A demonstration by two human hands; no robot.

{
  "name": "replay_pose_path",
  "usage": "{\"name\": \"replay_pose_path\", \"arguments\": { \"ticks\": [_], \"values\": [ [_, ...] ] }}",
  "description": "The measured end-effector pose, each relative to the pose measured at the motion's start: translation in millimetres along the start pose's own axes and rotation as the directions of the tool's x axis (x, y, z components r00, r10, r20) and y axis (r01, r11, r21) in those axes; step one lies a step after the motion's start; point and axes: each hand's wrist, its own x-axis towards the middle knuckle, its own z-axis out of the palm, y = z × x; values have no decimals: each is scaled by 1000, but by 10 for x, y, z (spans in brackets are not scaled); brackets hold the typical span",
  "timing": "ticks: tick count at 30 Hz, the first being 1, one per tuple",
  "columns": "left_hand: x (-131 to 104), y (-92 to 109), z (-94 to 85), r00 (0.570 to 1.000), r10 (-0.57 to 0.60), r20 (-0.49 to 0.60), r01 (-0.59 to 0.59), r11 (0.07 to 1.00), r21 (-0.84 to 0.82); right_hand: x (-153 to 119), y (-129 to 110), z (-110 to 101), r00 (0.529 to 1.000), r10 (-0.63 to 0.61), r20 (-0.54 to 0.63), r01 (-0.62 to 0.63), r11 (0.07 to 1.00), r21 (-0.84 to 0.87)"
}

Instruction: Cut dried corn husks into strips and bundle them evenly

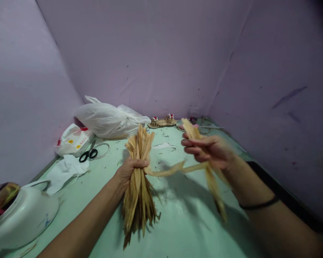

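Note:
My left hand [131, 170] is wrapped round a bundle of dried corn husks [140, 208], which fans out above and below the grip. My right hand [208, 150], a little blurred, pinches several loose husk strips [192, 129]. Their ends hang below that hand. One thin pale strip [167, 172] runs across the gap between the bundle and my right hand. Both hands are above the pale green table.
At the back lie a white plastic bag [110, 120] and a small woven piece with red-and-white trim [163, 122]. On the left are a tissue pack [76, 139], black-handled scissors [88, 154], crumpled white paper [66, 172] and a white bowl [29, 218]. Purple walls enclose the table [177, 215].

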Motion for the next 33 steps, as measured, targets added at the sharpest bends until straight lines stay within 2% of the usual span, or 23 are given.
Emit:
{"name": "replay_pose_path", "arguments": {
  "ticks": [5, 10, 11, 13, 14, 16, 19, 21, 24, 29, 33],
  "values": [
    [-21, -4, 5, 1000, -31, -1, 31, 999, -10, -324, -356, -147, 960, -255, -114, 248, 966, -74],
    [-33, -10, 6, 1000, -29, 2, 29, 1000, -9, -411, -472, -333, 914, -403, -52, 401, 915, -45],
    [-34, -9, 5, 1000, -23, 4, 23, 1000, -5, -369, -443, -325, 922, -383, -54, 382, 924, -30],
    [-35, -8, 6, 1000, -14, 9, 14, 1000, 9, -224, -288, -230, 962, -260, -84, 260, 966, -16],
    [-34, -10, 8, 1000, -8, 8, 8, 1000, 19, -129, -162, -149, 983, -149, -112, 146, 989, -32],
    [-28, -20, 17, 1000, 12, 11, -13, 999, 38, 71, 154, 48, 984, -55, -168, 35, 992, -122],
    [-10, -55, 40, 996, 62, 61, -64, 998, 29, 284, 614, 308, 981, 40, -189, -90, 960, -264],
    [4, -81, 55, 990, 87, 107, -89, 996, 8, 332, 793, 392, 976, 7, -216, -78, 944, -321],
    [11, -97, 70, 988, 72, 137, -73, 997, -1, 317, 835, 378, 974, -18, -226, -62, 937, -344],
    [-28, -61, 84, 989, -7, 148, 10, 1000, -21, 289, 711, 263, 993, 6, -122, -47, 939, -342],
    [-51, -67, 96, 992, 17, 126, -17, 1000, -3, 300, 732, 255, 989, -30, -141, -28, 920, -390]
  ]
}}
